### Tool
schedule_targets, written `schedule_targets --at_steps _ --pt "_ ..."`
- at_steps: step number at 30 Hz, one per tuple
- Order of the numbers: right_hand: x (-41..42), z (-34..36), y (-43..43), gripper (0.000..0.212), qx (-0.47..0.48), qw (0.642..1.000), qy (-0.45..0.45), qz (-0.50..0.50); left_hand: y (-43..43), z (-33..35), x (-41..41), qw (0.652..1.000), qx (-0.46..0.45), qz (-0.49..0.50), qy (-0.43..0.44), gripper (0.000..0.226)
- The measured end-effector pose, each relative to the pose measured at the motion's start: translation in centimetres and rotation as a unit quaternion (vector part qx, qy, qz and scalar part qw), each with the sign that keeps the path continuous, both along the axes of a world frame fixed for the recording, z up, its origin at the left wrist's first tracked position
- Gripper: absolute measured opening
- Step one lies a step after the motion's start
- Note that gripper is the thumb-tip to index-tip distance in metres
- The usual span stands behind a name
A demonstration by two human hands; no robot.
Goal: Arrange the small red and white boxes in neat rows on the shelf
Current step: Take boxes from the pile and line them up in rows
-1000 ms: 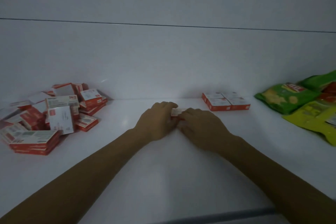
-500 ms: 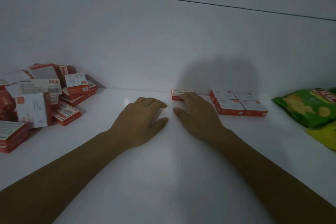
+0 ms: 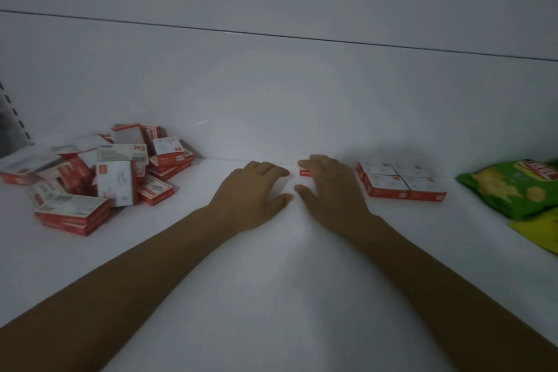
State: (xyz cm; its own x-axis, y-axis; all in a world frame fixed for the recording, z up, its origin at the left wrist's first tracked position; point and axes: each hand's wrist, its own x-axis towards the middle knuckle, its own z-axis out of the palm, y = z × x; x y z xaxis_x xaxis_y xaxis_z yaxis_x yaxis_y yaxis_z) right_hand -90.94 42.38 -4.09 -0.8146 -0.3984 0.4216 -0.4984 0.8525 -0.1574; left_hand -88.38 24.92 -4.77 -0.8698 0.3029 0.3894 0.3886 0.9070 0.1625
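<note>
A jumbled pile of small red and white boxes point(image 3: 99, 172) lies at the left of the white shelf point(image 3: 271, 281). Several boxes point(image 3: 398, 183) sit flat in a tidy block at the back right. One more box point(image 3: 303, 170) lies by the back wall, left of that block. My right hand point(image 3: 330, 190) rests with straight fingers on top of this box and hides most of it. My left hand point(image 3: 253, 190) lies flat on the shelf just left of it, fingers relaxed, holding nothing.
Green and yellow snack bags point(image 3: 513, 187) lie at the far right of the shelf. The white back wall point(image 3: 271, 100) rises straight behind the boxes. A slotted shelf upright point(image 3: 15, 118) shows at the far left.
Both hands held the single box together a second ago. It now lies near the back wall under my right fingers, and my left hand has let go and flattened on the shelf.
</note>
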Motion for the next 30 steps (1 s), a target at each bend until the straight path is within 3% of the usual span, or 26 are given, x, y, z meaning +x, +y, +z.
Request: schedule_targets --at_steps 4,9,13,17,24,30 --pt "1.6 1.6 -1.3 0.049 -0.071 0.996 -0.011 0.043 -1.0 2.1 0.7 1.000 -0.016 0.003 0.026 0.047" --pt "3.2 3.4 -4.8 0.055 -0.078 0.989 -0.055 0.117 -4.8 4.0 3.6 0.994 -0.053 0.027 0.087 0.046" --pt "4.1 4.5 -9.1 0.055 -0.068 0.981 -0.072 0.168 -9.7 3.9 7.3 0.986 -0.038 0.104 0.122 0.047" --pt "5.4 4.4 -14.0 0.048 -0.033 0.971 -0.018 0.235 -14.5 3.5 12.2 0.972 -0.004 0.195 0.129 0.051" --pt "8.4 1.2 -21.0 0.040 -0.067 0.934 0.046 0.349 -20.0 0.1 18.2 0.952 0.058 0.298 0.039 0.070" --pt "7.8 -1.3 -21.7 0.043 -0.075 0.928 0.015 0.365 -20.1 -0.4 17.8 0.960 0.055 0.274 -0.021 0.066"
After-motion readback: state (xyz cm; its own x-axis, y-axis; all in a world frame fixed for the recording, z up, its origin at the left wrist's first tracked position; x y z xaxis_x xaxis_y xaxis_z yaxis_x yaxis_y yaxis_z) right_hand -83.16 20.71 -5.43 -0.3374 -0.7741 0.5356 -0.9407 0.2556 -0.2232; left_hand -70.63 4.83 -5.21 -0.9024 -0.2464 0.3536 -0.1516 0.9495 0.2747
